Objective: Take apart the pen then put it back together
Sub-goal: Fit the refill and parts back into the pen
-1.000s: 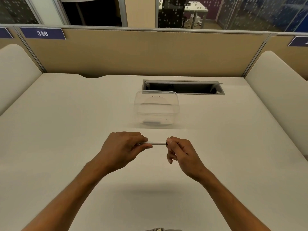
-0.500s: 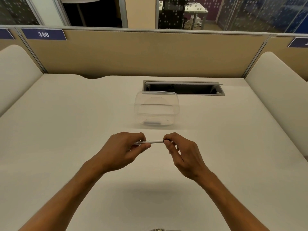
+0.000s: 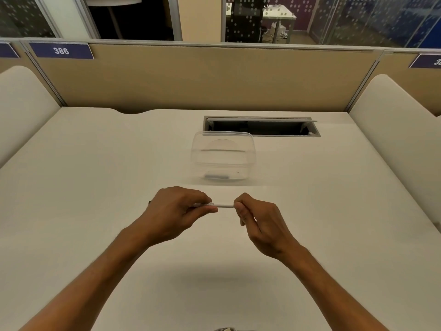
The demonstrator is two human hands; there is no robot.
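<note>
Just in front of the clear plastic container (image 3: 223, 156), the left hand (image 3: 175, 211) grips the barrel of the light, stiff, slippery white pen (image 3: 220, 205) while the right hand (image 3: 259, 220) pinches its end, probably the part to twist off.

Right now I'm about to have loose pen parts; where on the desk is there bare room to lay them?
The desk lies bare left of the left hand and right of the right hand, out to the side panels. The near strip between the forearms is free too. Beyond the pen it is tighter: the clear container, then the cable slot.
</note>
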